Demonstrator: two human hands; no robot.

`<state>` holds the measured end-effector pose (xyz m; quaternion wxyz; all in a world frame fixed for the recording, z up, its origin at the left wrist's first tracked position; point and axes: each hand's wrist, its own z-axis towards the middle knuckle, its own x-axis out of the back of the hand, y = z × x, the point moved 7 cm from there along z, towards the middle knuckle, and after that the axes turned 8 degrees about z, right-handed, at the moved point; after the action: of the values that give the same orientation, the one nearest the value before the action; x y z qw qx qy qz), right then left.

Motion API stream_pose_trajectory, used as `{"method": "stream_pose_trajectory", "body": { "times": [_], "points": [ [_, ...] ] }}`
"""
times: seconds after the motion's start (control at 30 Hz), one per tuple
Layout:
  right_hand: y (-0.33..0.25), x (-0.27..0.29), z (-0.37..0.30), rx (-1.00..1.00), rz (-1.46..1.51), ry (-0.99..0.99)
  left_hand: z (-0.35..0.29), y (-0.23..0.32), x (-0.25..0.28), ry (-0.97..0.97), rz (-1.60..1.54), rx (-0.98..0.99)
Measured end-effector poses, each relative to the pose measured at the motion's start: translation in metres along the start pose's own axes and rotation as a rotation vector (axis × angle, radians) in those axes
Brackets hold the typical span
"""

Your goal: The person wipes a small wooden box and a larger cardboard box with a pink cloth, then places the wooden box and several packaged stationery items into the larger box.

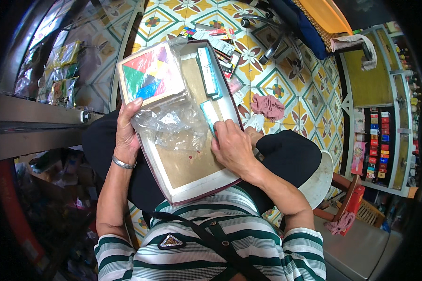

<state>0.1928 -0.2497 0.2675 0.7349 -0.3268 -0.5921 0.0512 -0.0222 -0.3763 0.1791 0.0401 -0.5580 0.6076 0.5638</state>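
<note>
A shallow cardboard box with a brown bottom and white rim rests on my lap. My left hand grips its left edge together with a clear plastic bag that holds a square board of coloured puzzle pieces. My right hand lies inside the box, its fingers closed on a small teal and white packet. A longer teal and white packet leans along the box's right wall.
Patterned floor tiles spread ahead, strewn with small packets and a pink cloth. An office chair base stands beyond. A shelf of coloured boxes is at right, a metal counter at left.
</note>
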Motion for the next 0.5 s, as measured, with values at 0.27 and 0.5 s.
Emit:
{"method": "stream_pose_trajectory", "body": {
  "times": [0.27, 0.5],
  "points": [
    [-0.023, 0.048, 0.055, 0.092, 0.114, 0.125, -0.001, 0.001, -0.002, 0.004, -0.004, -0.008],
    [-0.02, 0.023, 0.109, 0.065, -0.04, 0.117, -0.004, 0.004, -0.016, -0.033, 0.003, -0.016]
  ]
}}
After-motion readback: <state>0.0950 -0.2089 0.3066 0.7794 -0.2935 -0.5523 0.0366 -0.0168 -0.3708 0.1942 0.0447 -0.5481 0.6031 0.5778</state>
